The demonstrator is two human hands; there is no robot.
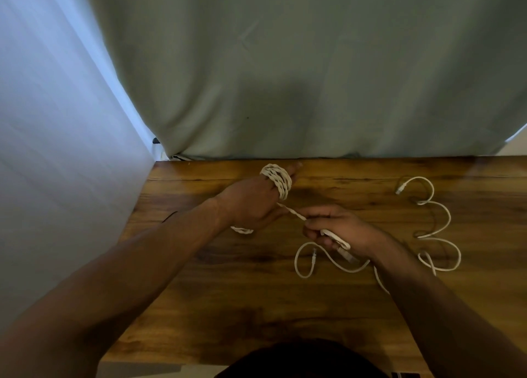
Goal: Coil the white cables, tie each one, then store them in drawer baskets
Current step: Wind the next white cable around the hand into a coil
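Observation:
A white twisted cable (279,180) is wound in several turns around the fingers of my left hand (251,203), which stretch forward over the wooden table (228,278). A short end of it hangs out below my left palm. My right hand (336,229) pinches the same cable's free stretch, taut between the two hands, and its curled fingers also hold the cable's tail and plug. A second white cable (436,229) lies loose in curves on the table to the right, its plug at the far end. One of its loops lies below my right hand.
A grey-green curtain (299,78) hangs right behind the table's far edge. A pale wall (57,121) runs along the table's left side. A dark shape sits at the near table edge.

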